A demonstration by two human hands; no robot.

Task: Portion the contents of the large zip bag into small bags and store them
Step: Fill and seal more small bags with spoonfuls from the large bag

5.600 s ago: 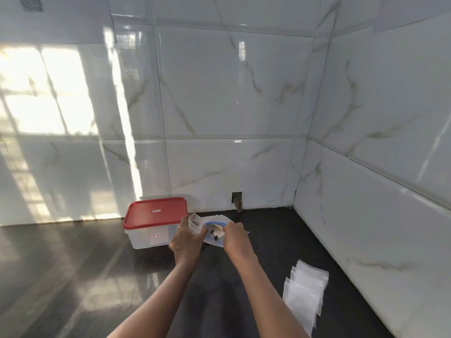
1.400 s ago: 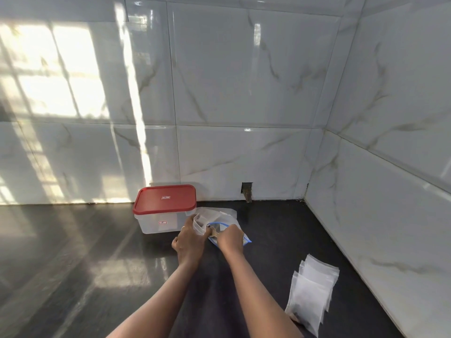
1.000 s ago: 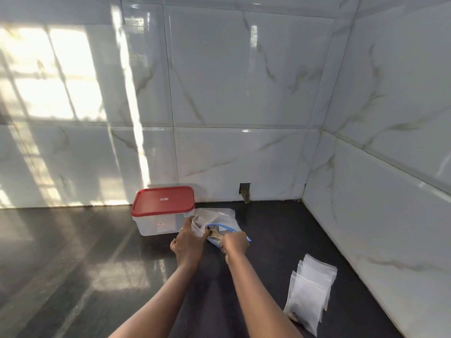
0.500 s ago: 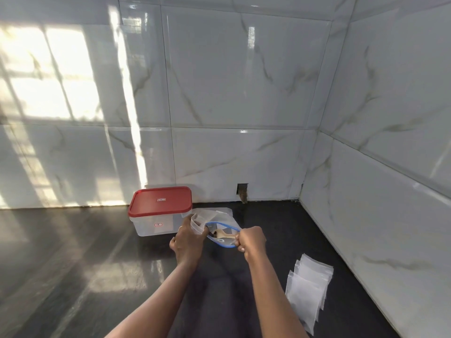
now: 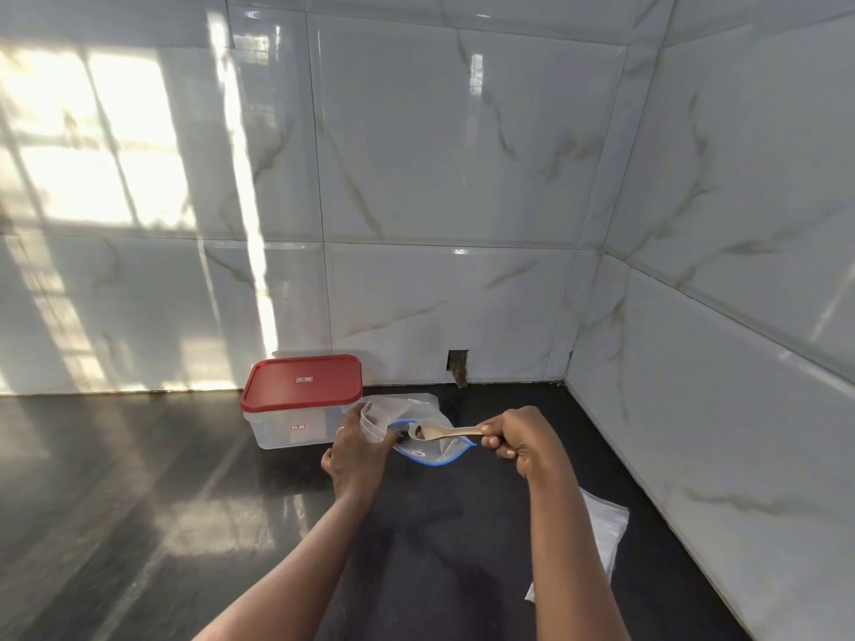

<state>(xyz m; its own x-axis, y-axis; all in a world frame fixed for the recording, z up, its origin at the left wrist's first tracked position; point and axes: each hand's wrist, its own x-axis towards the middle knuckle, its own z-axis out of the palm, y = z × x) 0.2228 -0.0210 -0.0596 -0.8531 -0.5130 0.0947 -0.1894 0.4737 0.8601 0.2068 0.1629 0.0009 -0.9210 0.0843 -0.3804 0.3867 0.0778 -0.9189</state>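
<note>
Warm window-shaped sunlight and glare on glossy left wall tiles (image 5: 115, 145); wide-angle bowing at edges.

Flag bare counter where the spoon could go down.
Widest: dark counter left of the red-lidded container. Also the strip between the forearms, and the back corner behind the right hand. Crowded: around the zip bag, left hand, and small bags by the right wall.

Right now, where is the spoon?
Head view, centre: the right hand holds the spoon, its bowl above the blue-edged zip bag, beside the left hand gripping a clear bag.
</note>
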